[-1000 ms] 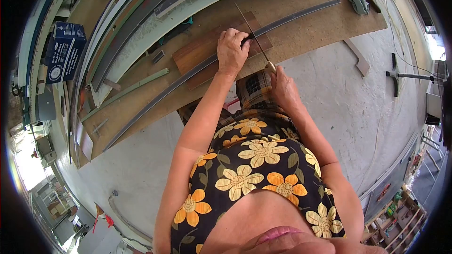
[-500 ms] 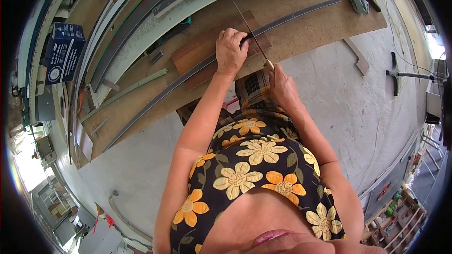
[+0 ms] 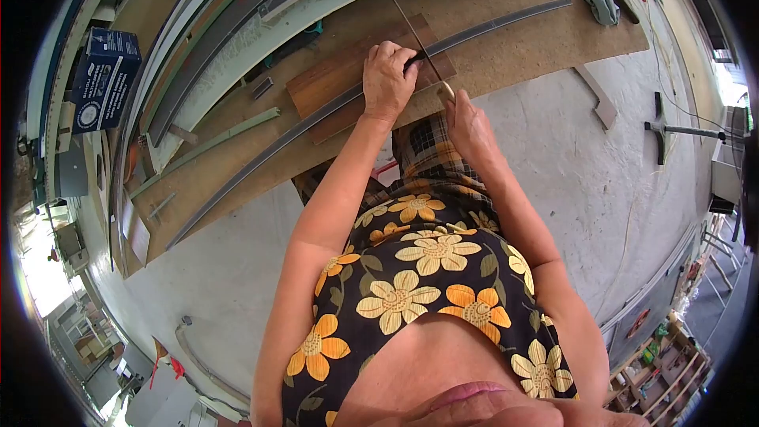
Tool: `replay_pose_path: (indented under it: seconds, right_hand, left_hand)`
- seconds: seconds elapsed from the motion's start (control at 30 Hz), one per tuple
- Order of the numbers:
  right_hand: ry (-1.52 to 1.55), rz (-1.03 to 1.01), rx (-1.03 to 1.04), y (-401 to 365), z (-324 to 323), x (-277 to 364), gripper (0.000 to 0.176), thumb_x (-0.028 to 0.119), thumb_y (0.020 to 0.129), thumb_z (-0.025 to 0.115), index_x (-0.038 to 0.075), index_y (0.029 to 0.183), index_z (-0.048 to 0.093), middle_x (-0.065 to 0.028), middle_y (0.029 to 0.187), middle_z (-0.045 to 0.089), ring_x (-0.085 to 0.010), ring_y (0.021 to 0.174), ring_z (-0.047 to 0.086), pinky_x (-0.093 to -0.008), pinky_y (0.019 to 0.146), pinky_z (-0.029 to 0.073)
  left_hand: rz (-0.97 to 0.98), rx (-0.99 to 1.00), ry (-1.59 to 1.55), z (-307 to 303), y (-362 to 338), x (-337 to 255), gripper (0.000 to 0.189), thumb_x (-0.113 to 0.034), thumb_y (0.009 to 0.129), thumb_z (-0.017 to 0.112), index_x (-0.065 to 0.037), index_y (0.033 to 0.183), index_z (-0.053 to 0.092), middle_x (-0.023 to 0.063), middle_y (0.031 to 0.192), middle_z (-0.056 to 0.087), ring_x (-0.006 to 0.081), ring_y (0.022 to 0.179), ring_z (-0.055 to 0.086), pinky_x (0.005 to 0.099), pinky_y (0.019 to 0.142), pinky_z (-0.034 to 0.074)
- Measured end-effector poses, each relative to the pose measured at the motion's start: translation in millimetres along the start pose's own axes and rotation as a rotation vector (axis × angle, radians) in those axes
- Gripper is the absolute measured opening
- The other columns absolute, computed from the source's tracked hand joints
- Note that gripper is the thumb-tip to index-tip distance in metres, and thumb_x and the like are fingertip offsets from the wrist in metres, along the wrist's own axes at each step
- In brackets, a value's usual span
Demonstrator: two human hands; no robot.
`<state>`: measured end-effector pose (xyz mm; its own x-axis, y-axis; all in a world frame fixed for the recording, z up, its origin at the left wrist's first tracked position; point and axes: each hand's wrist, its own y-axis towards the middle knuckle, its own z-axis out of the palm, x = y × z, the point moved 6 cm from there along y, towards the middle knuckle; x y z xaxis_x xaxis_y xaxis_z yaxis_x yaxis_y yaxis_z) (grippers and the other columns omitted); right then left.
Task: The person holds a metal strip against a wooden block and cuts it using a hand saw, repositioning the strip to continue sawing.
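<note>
A long dark grey strip point(image 3: 506, 22) runs diagonally across the bench, over a reddish-brown wooden board point(image 3: 324, 83). My left hand point(image 3: 387, 83) is closed on the strip above the board, fingers curled over it and thumb toward the blade. Just right of those fingers, a thin-bladed handsaw point(image 3: 446, 93) lies across the strip. Its light wooden handle is in my right hand point(image 3: 472, 128), at the near side of the bench. The blade's far end reaches past the board's back edge.
Curved stacks of long panels and strips point(image 3: 229, 39) line the bench's back left. A blue box point(image 3: 107, 79) stands at the far left. A green-grey strip point(image 3: 213, 142) and small offcuts lie on the bench. A grey-green glove point(image 3: 597, 0) is at the right end.
My right hand and the saw have moved a little forward, away from my body, along the blade's line. My left hand stays in place on the strip.
</note>
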<state>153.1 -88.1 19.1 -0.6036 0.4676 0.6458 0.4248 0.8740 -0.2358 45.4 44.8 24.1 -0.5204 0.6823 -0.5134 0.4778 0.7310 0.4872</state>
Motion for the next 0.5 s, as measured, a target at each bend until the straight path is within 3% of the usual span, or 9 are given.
replay_pose_path:
  seconds: [0.5]
  right_hand:
    - [0.014, -0.028, -0.014, -17.7, 3.7, -14.8, 0.022, 0.022, 0.103, 0.047, 0.0, 0.099, 0.044, -0.0352, 0.081, 0.062, -0.0557, 0.084, 0.059, -0.059, 0.067, 0.044]
  left_hand:
    - [-0.029, -0.011, 0.004, 2.9, -1.5, 1.4, 0.019, -0.015, 0.074, 0.08, -0.014, 0.092, 0.073, 0.0023, 0.092, 0.061, 0.025, 0.095, 0.059, 0.04, 0.083, 0.049]
